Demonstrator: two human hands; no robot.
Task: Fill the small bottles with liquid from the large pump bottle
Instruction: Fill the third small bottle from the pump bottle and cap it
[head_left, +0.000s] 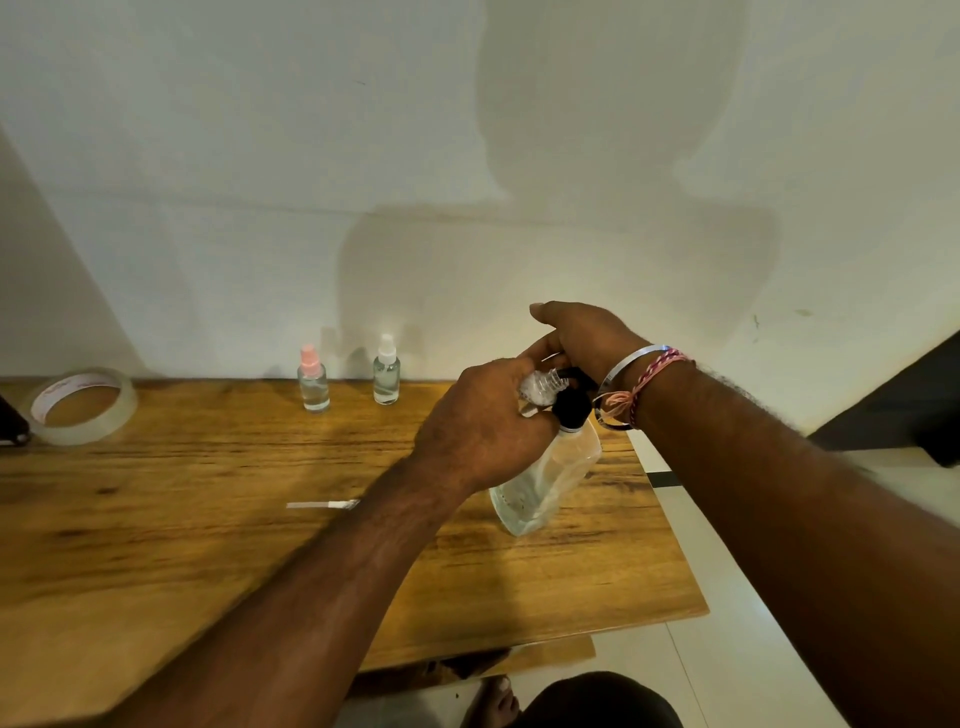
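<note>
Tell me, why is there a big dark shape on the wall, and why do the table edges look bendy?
In the head view, the dark shape is the person's shadow cast on the wall; light comes from behind them. The wide-angle lens bends the table edges. The left hand and small bottle look slightly blurred.

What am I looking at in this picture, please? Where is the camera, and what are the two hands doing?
The camera sits on a person's head and looks down at their own hands; there is no machine. The left hand holds a small open bottle at the black pump of the large bottle, which stands tilted on the wooden table. The right hand, with bracelets on its wrist, rests on top of the pump. At the wall stand two more small bottles, one with a pink cap and one with a white cap. A tape roll lies at the left.
</note>
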